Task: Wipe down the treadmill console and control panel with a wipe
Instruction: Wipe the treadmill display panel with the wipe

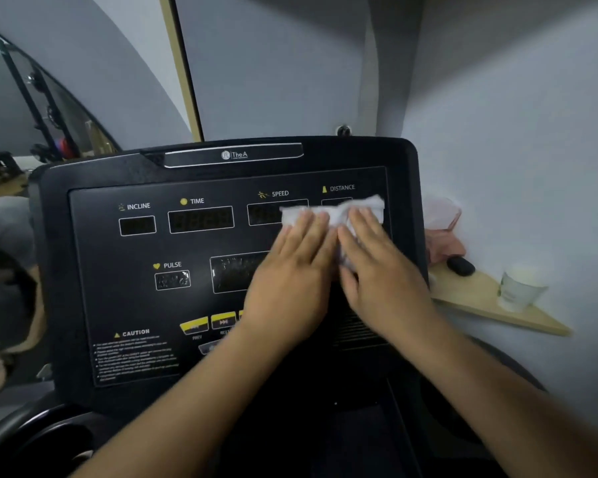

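Item: white wipe, thin and crumpled, at 2 o'clock on the treadmill console, covering the SPEED and DISTANCE windows. Left hand and right hand press it flat side by side, each grip apart with fingers straight. Progress: wiping under way. The left-side windows and the yellow buttons at 6 o'clock are probably still to do.

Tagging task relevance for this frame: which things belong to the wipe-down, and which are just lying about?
In the job: white wipe, treadmill console, left hand and right hand, both pressing flat on the wipe.
Lying about: paper cup, small black object and pink item on the wooden shelf.
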`<action>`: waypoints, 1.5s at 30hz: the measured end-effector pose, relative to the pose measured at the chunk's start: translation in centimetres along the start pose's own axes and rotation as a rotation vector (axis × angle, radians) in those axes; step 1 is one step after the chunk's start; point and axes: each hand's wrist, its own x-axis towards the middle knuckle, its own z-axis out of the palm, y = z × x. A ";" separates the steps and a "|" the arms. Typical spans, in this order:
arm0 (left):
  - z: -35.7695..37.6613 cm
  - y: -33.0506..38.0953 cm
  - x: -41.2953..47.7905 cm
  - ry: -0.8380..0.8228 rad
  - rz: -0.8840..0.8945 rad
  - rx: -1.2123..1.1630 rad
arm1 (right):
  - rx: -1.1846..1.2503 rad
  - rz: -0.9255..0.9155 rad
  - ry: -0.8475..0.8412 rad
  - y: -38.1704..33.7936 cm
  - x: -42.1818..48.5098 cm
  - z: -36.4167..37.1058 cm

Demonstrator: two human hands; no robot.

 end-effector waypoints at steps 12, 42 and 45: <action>1.8 1.1 1.6 0.085 0.012 -0.015 | -0.075 0.043 -0.025 1.5 -0.5 -0.4; 2.1 3.7 3.9 -0.016 0.078 0.188 | -0.017 0.086 -0.031 6.6 -1.0 -1.7; 3.0 5.4 0.6 -0.042 0.087 0.155 | -0.017 0.065 -0.021 6.4 -5.2 -0.3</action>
